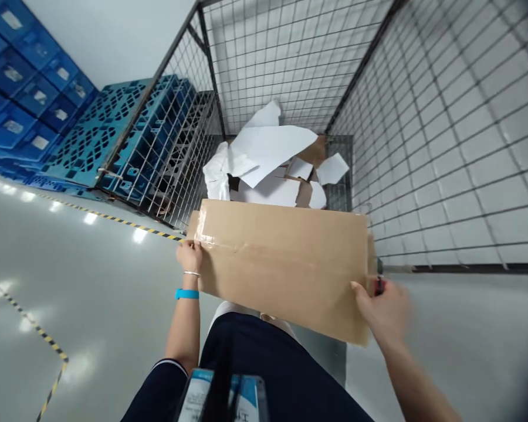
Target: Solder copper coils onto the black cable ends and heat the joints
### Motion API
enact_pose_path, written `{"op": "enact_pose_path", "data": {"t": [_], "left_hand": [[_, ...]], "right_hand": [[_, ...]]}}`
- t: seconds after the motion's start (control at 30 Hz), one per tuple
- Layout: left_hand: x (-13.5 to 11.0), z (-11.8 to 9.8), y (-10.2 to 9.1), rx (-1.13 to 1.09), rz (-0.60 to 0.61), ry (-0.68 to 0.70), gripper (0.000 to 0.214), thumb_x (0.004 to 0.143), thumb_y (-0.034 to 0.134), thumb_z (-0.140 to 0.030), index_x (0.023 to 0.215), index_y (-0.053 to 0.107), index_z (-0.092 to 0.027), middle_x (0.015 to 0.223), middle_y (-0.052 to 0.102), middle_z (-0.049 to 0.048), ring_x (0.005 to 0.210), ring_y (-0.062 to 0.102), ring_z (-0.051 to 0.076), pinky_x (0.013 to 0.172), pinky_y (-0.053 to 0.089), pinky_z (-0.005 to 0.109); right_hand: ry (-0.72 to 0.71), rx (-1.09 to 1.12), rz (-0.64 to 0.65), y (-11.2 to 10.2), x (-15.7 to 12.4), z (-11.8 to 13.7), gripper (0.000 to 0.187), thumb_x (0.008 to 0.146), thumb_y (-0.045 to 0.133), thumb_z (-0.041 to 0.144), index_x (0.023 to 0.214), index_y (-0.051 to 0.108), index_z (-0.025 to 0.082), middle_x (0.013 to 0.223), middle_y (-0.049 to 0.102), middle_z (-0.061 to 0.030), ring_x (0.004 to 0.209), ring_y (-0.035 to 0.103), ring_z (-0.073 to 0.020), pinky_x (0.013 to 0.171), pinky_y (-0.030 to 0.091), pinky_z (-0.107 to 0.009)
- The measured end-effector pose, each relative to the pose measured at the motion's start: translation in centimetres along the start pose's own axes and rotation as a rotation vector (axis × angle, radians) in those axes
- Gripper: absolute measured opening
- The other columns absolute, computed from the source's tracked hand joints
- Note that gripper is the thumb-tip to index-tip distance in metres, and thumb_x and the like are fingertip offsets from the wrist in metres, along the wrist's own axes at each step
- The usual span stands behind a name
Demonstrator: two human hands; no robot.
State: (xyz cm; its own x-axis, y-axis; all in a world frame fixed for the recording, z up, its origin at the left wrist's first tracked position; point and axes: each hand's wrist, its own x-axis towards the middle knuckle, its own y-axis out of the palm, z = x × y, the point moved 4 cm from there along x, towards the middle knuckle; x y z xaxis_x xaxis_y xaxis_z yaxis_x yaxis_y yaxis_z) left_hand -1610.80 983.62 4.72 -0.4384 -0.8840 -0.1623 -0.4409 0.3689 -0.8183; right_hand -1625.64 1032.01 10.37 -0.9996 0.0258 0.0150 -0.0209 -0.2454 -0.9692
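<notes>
Broadly, a glossy grey floor (70, 293) is seen on both sides, crossed at the left by yellow-and-black tape lines (114, 218). A wire cage (444, 146) of grey mesh fills the upper right. Blue pallets (110, 135) are leaned against the outside of its left wall, and blue crates (22, 88) are stacked beyond them in the far corner.

A flat brown cardboard sheet (286, 264) is held level at the near side of the cage, just in front of the person's body. White cardboard scraps (268, 158) are piled inside the cage, beyond the sheet's far edge.

The sheet is gripped at both ends, with the hands well apart. The left hand (189, 255) is clamped on the upper left edge, fingers curled over it. The right hand (385, 313), blurred, is closed on the lower right corner. A blue wristband (187, 294) and a thin bracelet (192, 274) are worn on the left wrist. A small red object (379, 286) is seen at the right fingertips; what it is cannot be told.
</notes>
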Motion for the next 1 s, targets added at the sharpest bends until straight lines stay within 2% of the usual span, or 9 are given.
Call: {"op": "enact_pose_path", "data": {"t": [0.1, 0.17, 0.27, 0.33, 0.43, 0.63, 0.73, 0.87, 1.0], "left_hand": [[-0.6, 0.7, 0.1, -0.005, 0.011, -0.066, 0.022, 0.088, 0.057, -0.026, 0.100, 0.067, -0.011, 0.103, 0.068, 0.0180, 0.112, 0.057, 0.029, 0.091, 0.044, 0.038], [-0.9, 0.7, 0.1, -0.022, 0.027, -0.079, 0.021, 0.089, 0.057, -0.027, 0.101, 0.067, -0.012, 0.105, 0.069, 0.0173, 0.114, 0.056, 0.028, 0.091, 0.043, 0.036], [-1.1, 0.5, -0.1, -0.055, 0.066, -0.100, 0.020, 0.088, 0.059, -0.029, 0.098, 0.068, -0.015, 0.104, 0.071, 0.0152, 0.112, 0.059, 0.027, 0.089, 0.044, 0.035], [-1.1, 0.2, -0.4, -0.081, 0.092, -0.122, 0.020, 0.087, 0.058, -0.031, 0.096, 0.068, -0.016, 0.101, 0.072, 0.0138, 0.106, 0.062, 0.026, 0.086, 0.045, 0.034], [-0.7, -0.3, -0.9, -0.120, 0.122, -0.145, 0.024, 0.089, 0.053, -0.032, 0.098, 0.068, -0.017, 0.101, 0.073, 0.0124, 0.101, 0.065, 0.025, 0.084, 0.045, 0.033], [0.8, -0.9, -1.1, -0.138, 0.279, -0.190, 0.023, 0.090, 0.049, -0.028, 0.091, 0.067, -0.013, 0.095, 0.072, 0.0134, 0.085, 0.066, 0.022, 0.073, 0.047, 0.033], [1.0, -0.8, -1.2, -0.104, 0.322, -0.196, 0.027, 0.092, 0.049, -0.032, 0.093, 0.066, -0.012, 0.098, 0.072, 0.0147, 0.091, 0.066, 0.023, 0.078, 0.047, 0.035], [0.5, -0.2, -1.4, -0.040, 0.354, -0.222, 0.030, 0.089, 0.050, -0.036, 0.086, 0.068, -0.012, 0.101, 0.072, 0.0242, 0.103, 0.065, 0.034, 0.081, 0.045, 0.040], [-0.5, 0.0, -1.0, -0.052, 0.314, -0.243, 0.035, 0.089, 0.049, -0.043, 0.084, 0.066, -0.013, 0.103, 0.071, 0.0276, 0.103, 0.065, 0.039, 0.079, 0.043, 0.042]], "right_hand": [[-0.186, -0.008, 0.015, 0.6, 1.8, 7.4, 0.050, 0.084, 0.051, 0.058, 0.110, 0.057, 0.016, 0.106, 0.059, -0.0214, 0.114, 0.053, -0.0393, 0.083, 0.048, -0.046], [-0.357, 0.029, 0.128, 1.9, 3.3, 15.0, 0.056, 0.085, 0.053, 0.060, 0.120, 0.057, 0.017, 0.120, 0.056, -0.0198, 0.114, 0.054, -0.0357, 0.083, 0.048, -0.043], [-0.513, -0.029, 0.265, 4.5, 5.4, 25.3, 0.068, 0.084, 0.057, 0.061, 0.137, 0.047, 0.020, 0.148, 0.037, -0.0199, 0.112, 0.057, -0.0336, 0.082, 0.049, -0.042], [-0.533, -0.089, 0.349, 6.3, 6.4, 29.2, 0.071, 0.083, 0.058, 0.061, 0.140, 0.044, 0.021, 0.147, 0.038, -0.0203, 0.111, 0.059, -0.0337, 0.082, 0.049, -0.042], [-0.521, -0.118, 0.391, 7.8, 7.6, 30.5, 0.072, 0.083, 0.059, 0.060, 0.141, 0.043, 0.020, 0.140, 0.046, -0.0186, 0.113, 0.057, -0.0349, 0.085, 0.048, -0.043], [-0.507, -0.094, 0.391, 7.9, 8.7, 29.3, 0.070, 0.080, 0.063, 0.057, 0.137, 0.047, 0.021, 0.136, 0.048, -0.0175, 0.111, 0.057, -0.0342, 0.085, 0.047, -0.044], [-0.494, -0.097, 0.388, 7.9, 8.4, 29.3, 0.070, 0.079, 0.064, 0.057, 0.137, 0.047, 0.021, 0.135, 0.048, -0.0167, 0.110, 0.057, -0.0345, 0.084, 0.047, -0.044], [-0.482, -0.089, 0.385, 7.7, 7.7, 29.4, 0.068, 0.080, 0.063, 0.056, 0.137, 0.046, 0.023, 0.137, 0.047, -0.0155, 0.112, 0.056, -0.0359, 0.085, 0.047, -0.045], [-0.454, -0.091, 0.392, 7.6, 7.6, 29.3, 0.068, 0.080, 0.064, 0.054, 0.137, 0.046, 0.022, 0.138, 0.046, -0.0155, 0.114, 0.056, -0.0372, 0.087, 0.047, -0.048]]}}
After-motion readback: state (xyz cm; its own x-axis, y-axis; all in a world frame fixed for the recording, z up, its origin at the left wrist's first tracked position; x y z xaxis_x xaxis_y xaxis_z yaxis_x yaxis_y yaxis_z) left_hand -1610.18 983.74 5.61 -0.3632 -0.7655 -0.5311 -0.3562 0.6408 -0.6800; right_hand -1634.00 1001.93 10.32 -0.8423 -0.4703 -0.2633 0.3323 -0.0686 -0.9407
